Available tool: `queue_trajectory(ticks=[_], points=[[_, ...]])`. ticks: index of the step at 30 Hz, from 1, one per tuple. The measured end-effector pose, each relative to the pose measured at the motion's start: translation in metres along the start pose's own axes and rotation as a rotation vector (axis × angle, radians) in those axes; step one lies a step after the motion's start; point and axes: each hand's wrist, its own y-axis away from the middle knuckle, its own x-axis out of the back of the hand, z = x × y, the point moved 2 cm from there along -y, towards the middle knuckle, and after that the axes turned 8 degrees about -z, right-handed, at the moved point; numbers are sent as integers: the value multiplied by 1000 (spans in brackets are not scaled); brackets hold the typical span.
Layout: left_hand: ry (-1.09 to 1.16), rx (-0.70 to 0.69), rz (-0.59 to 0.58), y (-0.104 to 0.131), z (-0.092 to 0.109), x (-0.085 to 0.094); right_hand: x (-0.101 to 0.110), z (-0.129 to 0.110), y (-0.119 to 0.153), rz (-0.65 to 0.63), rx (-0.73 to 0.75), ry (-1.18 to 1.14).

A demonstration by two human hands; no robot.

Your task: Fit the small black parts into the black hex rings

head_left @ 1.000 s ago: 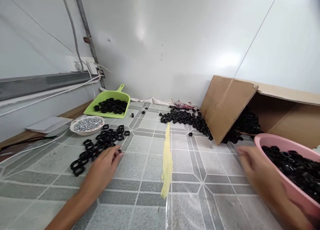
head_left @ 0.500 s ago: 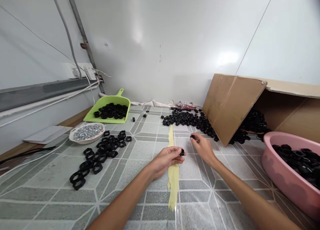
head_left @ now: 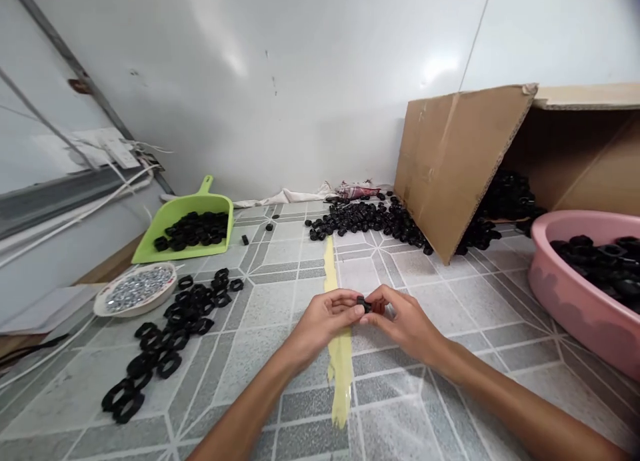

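My left hand (head_left: 327,317) and my right hand (head_left: 403,317) meet above the middle of the tabletop. Between their fingertips is a small black plastic ring (head_left: 364,305), partly covered by the fingers. My left thumb and fingers pinch it from one side, and my right thumb and forefinger close on it from the other. Whether a second piece is in the right fingers cannot be seen. To the left lies a cluster of loose black rings (head_left: 177,319). Beyond my hands, a heap of small black parts (head_left: 360,215) spreads along the wall.
A tilted cardboard box (head_left: 445,161) holds more black parts at the right, beside a pink basin (head_left: 565,307) of black pieces. At the left are a green dustpan (head_left: 157,231) with black parts and a bowl of small silvery pieces (head_left: 137,289). Yellow tape (head_left: 341,374) runs down the tabletop.
My right hand, with a small dark piece in its fingertips, has moved left to meet my left hand at the black ring. The camera view has shifted.
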Motion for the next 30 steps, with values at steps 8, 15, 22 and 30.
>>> queue_trajectory(ticks=[8,15,22,30], points=[[-107,20,-25,2,3,-5,1,-4,7,53,78,-34],[-55,31,-25,6,5,-8,2,-11,6,99,276,-64],[-61,-21,64,6,1,-8,4,-11,5,87,111,-168],[-61,16,112,7,4,-9,4,-9,6,98,98,-195]])
